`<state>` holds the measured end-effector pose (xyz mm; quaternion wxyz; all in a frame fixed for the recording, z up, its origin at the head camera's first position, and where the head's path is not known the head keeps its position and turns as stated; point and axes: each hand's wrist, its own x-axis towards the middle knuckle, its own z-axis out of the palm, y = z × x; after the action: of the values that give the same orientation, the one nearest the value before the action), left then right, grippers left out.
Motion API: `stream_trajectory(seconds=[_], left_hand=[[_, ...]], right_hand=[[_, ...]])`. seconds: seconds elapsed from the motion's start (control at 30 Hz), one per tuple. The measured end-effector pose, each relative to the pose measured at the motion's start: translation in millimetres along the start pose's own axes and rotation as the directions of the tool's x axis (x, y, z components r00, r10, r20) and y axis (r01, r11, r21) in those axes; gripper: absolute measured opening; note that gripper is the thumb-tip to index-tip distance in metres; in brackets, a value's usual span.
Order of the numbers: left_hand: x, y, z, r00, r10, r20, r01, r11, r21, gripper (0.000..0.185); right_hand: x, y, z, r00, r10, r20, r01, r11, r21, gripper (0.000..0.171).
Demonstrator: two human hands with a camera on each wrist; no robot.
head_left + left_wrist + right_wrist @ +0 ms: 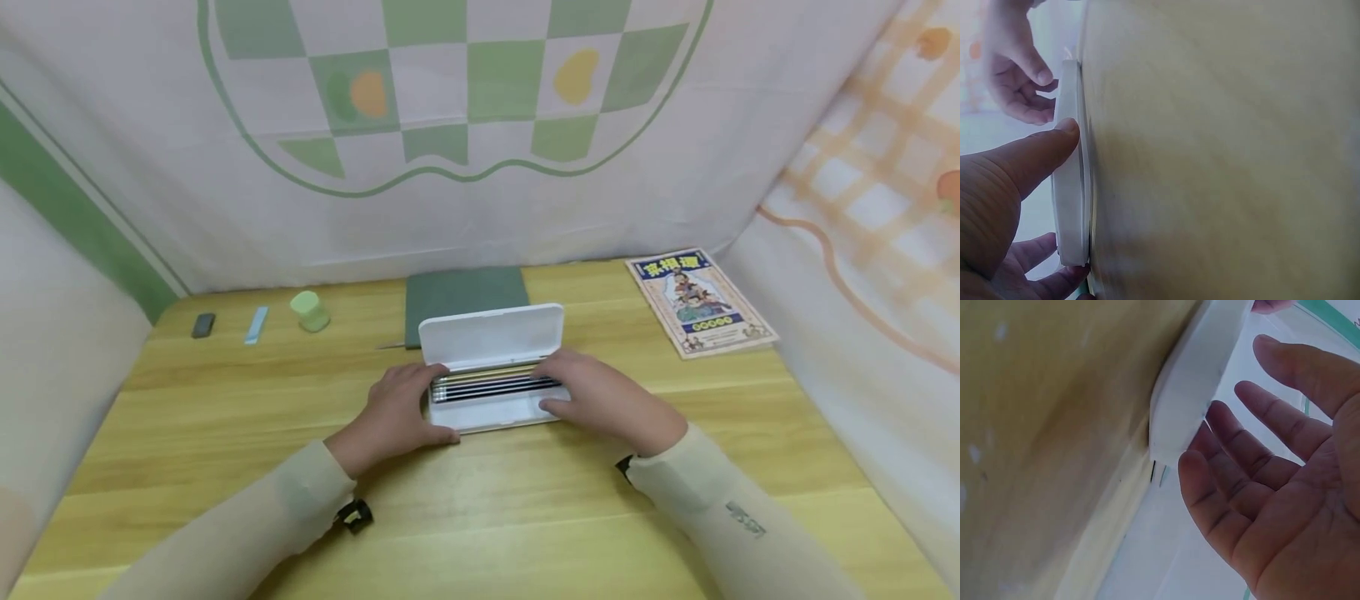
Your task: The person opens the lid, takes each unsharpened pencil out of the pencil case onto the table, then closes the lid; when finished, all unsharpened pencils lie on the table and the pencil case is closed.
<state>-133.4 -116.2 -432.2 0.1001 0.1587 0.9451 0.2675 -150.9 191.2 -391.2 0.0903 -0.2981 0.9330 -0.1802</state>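
A white pencil case (491,333) lies on the wooden table with its lid raised at the back. Several pencils (487,387), dark ones and a yellowish one, lie side by side inside. My left hand (393,412) grips the case's left end, its thumb on the front wall and its other fingers round the far side. In the left wrist view that thumb presses the white case (1070,206). Over the right end reaches my right hand (600,398), fingers above the pencil ends, thumb over the front tray. The right wrist view shows its loosely bent fingers beside the case (1191,381), pinching nothing visible.
Behind the case lies a dark green notebook (465,292). At the left stand a dark small block (203,325), a light blue strip (257,325) and a light green container (310,312). An illustrated book (701,302) lies at the right. Patterned cloth (450,217) hangs behind the table.
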Motion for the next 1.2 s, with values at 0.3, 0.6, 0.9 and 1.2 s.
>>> stream_trajectory(seconds=[0.3, 0.6, 0.9, 1.2], left_hand=[[-0.8, 1.9, -1.6, 1.000, -0.008, 0.005, 0.008, 1.000, -0.004, 0.098], [-2.9, 4.9, -3.4, 1.000, -0.006, -0.011, 0.006, 1.000, -0.014, 0.096], [-1.8, 5.5, -2.8, 1.000, -0.013, -0.001, 0.013, 1.000, -0.012, 0.097], [-0.9, 3.5, -1.0, 1.000, -0.019, 0.006, 0.019, 1.000, 0.001, 0.098]], right_hand=[[4.9, 0.8, 6.3, 1.000, 0.026, 0.005, -0.027, 0.997, 0.066, 0.027], [8.5, 10.0, 6.6, 0.996, 0.084, 0.037, -0.088, 0.985, 0.151, 0.019], [12.1, 10.2, 4.6, 0.982, 0.186, 0.037, -0.190, 0.961, 0.200, 0.026], [14.5, 4.3, 2.5, 0.979, 0.195, 0.064, -0.204, 0.958, 0.204, 0.027]])
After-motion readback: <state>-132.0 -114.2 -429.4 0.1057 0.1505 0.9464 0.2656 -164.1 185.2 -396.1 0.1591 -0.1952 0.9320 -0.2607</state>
